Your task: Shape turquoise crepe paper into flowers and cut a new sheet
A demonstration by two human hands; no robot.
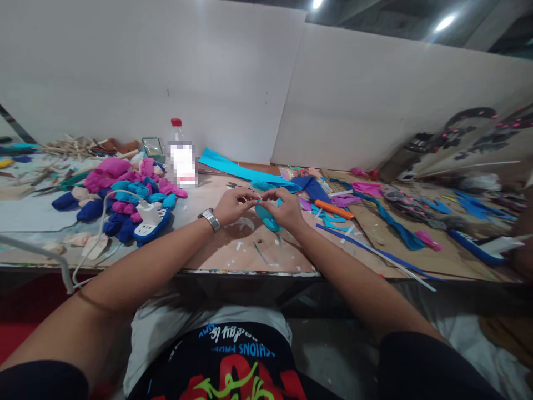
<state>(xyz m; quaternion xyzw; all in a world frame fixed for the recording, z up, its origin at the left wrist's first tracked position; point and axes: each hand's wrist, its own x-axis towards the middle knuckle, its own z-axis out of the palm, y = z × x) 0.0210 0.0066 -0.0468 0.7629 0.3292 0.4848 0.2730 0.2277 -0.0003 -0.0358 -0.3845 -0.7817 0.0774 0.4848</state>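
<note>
Pale wall panels [158, 66] backed the littered counter [200, 244], and from where I stood thin wooden sticks [77, 148] lay strewn at its far left. Next came a heap of bunched cloth [110, 168] in pink, navy and turquoise, with a blue-and-white power strip [150, 230] against its near edge, and just behind that stood a red-capped bottle [181, 161]. A bright blue band [233, 166] stretched rightward from beside the bottle, behind the worker's hands. The left hand [233, 208], a watch [211, 219] on its wrist, reached in with thumb and fingertips pinched together on the edge of a turquoise cloth piece [270, 221]. That piece was held between the two hands, most of it hanging below the meeting fingertips and toward the right hand [288, 210], the nearer one, whose fingers gripped it from above. Its long axis seemed to run downward, slanting slightly right, though the fingers hid part of it. Farther right lay an orange tool [333, 209], a narrow blue strip [370, 249] and, at the end, another power strip [472, 249].
</note>
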